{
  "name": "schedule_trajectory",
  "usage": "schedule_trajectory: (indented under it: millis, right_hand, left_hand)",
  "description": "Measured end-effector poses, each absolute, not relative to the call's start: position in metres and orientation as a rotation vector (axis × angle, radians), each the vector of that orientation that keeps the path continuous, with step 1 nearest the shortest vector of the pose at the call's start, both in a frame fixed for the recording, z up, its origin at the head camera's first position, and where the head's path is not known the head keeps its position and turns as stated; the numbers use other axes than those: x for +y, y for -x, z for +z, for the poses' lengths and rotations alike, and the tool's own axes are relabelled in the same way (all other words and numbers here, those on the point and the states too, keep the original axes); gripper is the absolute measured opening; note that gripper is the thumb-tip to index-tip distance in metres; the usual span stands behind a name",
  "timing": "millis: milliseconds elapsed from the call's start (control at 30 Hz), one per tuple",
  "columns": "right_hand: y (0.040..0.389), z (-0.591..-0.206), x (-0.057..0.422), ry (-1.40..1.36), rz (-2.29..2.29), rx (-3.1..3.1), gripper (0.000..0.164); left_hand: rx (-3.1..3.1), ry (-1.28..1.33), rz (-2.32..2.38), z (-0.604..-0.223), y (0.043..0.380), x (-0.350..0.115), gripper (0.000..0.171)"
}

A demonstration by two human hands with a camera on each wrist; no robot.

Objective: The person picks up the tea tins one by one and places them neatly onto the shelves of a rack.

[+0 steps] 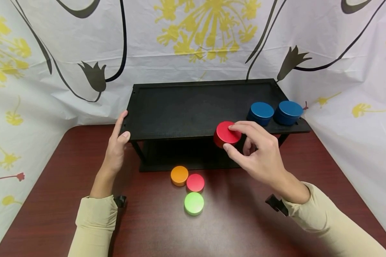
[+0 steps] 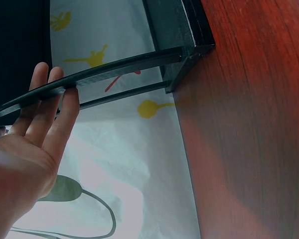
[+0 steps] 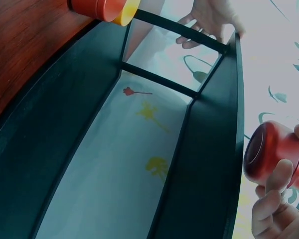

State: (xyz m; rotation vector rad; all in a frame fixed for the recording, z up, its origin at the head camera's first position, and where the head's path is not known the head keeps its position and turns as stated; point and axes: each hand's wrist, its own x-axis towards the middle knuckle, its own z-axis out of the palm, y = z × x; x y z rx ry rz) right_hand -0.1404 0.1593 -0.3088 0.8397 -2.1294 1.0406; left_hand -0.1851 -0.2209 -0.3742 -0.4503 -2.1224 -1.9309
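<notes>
A two-tier black shelf (image 1: 193,107) stands on the table. My left hand (image 1: 115,151) holds its left end, with the thumb at the front corner; in the left wrist view several fingers (image 2: 60,124) lie against the side rail. With thumb and fingers, my right hand (image 1: 260,153) pinches a round red tin (image 1: 226,134) just off the shelf's front edge. Seen from the right wrist, that red tin (image 3: 271,152) is beside the upper board, apart from it. Two blue tins, one (image 1: 261,113) left of the other (image 1: 288,112), sit on the top board's right end.
On the reddish-brown table (image 1: 154,228), in front of the shelf, an orange tin (image 1: 179,176), a smaller red tin (image 1: 195,183) and a green tin (image 1: 194,203) stand close together. Behind and beside the shelf hangs a white sheet (image 1: 186,67) with flower prints.
</notes>
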Motion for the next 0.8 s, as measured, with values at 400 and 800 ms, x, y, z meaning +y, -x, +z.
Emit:
schedule_trajectory:
  millis: [400,800]
  right_hand:
    - [0.153,-0.303,0.161,-0.741,0.969,-2.191,0.039]
    - [0.159,-0.301,0.162,-0.602,0.901,-2.269,0.039]
  left_hand:
    - [-2.138,0.450,-1.908,-0.374,0.185,-0.221,0.065]
    - [-2.132,0.458,-1.903,-0.375,0.185,-0.221,0.065]
